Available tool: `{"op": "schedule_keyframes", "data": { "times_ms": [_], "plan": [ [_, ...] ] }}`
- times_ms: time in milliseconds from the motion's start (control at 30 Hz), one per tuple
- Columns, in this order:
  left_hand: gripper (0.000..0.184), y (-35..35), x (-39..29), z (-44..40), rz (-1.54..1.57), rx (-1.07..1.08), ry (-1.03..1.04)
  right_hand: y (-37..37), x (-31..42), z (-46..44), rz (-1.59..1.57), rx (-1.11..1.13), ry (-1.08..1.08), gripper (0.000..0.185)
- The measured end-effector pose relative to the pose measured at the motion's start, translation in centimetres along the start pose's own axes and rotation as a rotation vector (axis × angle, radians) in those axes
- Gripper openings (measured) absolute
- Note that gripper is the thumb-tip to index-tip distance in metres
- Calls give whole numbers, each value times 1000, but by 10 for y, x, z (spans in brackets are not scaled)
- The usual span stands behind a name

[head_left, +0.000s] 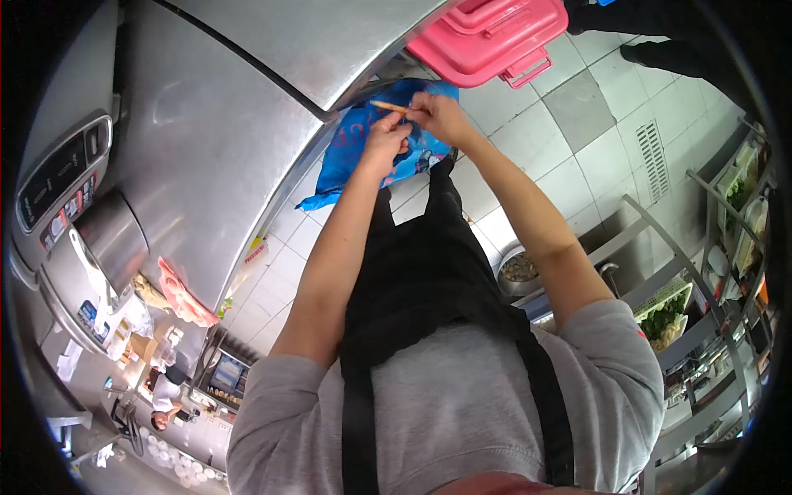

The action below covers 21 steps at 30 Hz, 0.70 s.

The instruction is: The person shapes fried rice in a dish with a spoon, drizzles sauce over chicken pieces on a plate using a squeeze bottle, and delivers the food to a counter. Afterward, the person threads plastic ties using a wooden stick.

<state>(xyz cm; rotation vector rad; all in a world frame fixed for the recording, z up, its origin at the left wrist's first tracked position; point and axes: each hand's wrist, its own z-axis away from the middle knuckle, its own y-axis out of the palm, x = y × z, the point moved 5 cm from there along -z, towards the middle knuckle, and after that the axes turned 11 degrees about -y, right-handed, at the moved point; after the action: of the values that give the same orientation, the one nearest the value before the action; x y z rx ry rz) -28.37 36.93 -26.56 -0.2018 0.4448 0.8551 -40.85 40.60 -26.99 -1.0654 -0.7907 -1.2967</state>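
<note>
In the head view, at the upper middle, my left hand and my right hand are close together over a blue printed bag on the tiled floor. A thin orange-brown stick-like item lies between them, its right end at the fingertips of my right hand, which are pinched on it. My left hand is just below the item with its fingers partly bent; whether it touches the item is unclear.
A steel counter fills the upper left. Beyond the bag is a pink lidded bin. Another person's dark legs are at the upper right. Shelves with greens stand right; a metal bowl sits below my right arm.
</note>
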Motion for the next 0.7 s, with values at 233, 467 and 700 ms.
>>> {"op": "schedule_keyframes", "data": {
  "times_ms": [233,467,700],
  "plan": [
    [26,-19,-23,13,-758,-8,230,-10,0,28,402,94,-431,16],
    [23,2,-28,59,-1330,-68,594,-8,52,54,720,246,-189,18],
    [25,11,-27,174,-969,78,418,-6,114,151,524,125,-416,12]
  ]
}}
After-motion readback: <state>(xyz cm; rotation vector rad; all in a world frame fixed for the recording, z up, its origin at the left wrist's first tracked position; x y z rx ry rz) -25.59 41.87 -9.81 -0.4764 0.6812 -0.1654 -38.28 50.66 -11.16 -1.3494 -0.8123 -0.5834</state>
